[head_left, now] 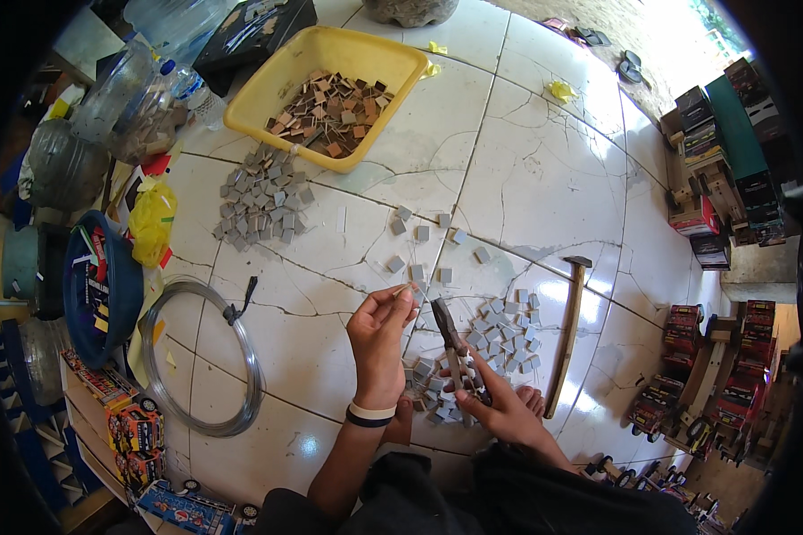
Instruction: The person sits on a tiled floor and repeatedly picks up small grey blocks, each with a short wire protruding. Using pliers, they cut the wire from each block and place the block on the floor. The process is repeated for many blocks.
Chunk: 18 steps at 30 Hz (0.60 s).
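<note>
Wire piece (400, 291), thin, light and springy, is pinched at its end by the left hand (379, 334), just above it; pliers (455, 348) are gripped closed-fisted by the right hand (500, 406), alongside, handles low.

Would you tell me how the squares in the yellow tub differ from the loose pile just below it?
The squares in the yellow tub are mostly brown and tan; the loose pile is grey. The tub's squares sit contained inside its walls, while the pile lies spread on the white tiled floor. Both are small flat squares, jumbled.
</note>
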Tool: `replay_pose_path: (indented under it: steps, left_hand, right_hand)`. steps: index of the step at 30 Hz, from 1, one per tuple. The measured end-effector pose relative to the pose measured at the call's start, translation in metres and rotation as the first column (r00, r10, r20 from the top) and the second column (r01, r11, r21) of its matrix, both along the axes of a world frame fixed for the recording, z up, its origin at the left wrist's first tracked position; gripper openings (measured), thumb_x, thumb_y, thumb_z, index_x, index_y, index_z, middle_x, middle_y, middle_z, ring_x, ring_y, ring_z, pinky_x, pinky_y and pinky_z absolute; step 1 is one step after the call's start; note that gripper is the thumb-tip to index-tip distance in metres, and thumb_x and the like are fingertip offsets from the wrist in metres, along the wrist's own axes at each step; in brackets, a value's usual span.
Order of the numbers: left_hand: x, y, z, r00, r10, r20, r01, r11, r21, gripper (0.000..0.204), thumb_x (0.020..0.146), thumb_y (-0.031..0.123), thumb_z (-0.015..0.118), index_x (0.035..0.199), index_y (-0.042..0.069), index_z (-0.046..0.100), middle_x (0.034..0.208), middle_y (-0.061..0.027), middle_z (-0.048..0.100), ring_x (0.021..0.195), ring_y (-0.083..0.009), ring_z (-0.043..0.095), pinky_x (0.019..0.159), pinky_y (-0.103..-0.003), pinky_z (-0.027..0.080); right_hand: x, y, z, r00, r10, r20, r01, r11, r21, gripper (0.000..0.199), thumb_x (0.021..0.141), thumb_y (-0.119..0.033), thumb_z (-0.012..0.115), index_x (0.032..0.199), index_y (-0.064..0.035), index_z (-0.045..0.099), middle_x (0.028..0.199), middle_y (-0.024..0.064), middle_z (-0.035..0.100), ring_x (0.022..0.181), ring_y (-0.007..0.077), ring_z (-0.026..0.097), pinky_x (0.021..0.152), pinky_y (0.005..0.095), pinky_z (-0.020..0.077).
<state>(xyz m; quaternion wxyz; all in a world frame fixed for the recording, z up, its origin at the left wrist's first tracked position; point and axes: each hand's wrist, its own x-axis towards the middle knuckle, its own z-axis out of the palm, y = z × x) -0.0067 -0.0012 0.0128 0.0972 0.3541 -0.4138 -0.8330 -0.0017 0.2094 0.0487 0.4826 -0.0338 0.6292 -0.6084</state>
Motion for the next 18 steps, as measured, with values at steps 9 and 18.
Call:
replay_pose_path:
  steps: [9, 18]
  left_hand:
    - [-0.005, 0.001, 0.006, 0.999, 0.035, 0.030, -0.038, 0.996, 0.084, 0.016, 0.103, 0.009, 0.072, 0.114, -0.003, 0.070, 0.114, -0.0116, 0.076, 0.100, -0.0157, 0.071, 0.095, -0.030, 0.058]
    - [-0.003, 0.004, 0.004, 1.000, 0.030, -0.009, -0.028, 0.990, 0.138, 0.019, 0.103, 0.009, 0.072, 0.116, -0.004, 0.068, 0.115, -0.0127, 0.076, 0.101, -0.0168, 0.073, 0.096, -0.030, 0.060]
  right_hand:
    - [0.001, -0.001, -0.005, 0.972, 0.059, -0.226, -0.048, 0.997, 0.055, 0.078, 0.107, 0.000, 0.059, 0.173, -0.0089, 0.018, 0.145, 0.0135, 0.057, 0.124, 0.0184, 0.060, 0.109, 0.0342, 0.0460]
    - [-0.003, -0.006, 0.005, 0.997, 0.007, -0.072, -0.008, 1.000, -0.022, 0.074, 0.111, -0.008, 0.057, 0.173, -0.0088, 0.017, 0.142, 0.0143, 0.061, 0.126, 0.0200, 0.061, 0.108, 0.0356, 0.0473]
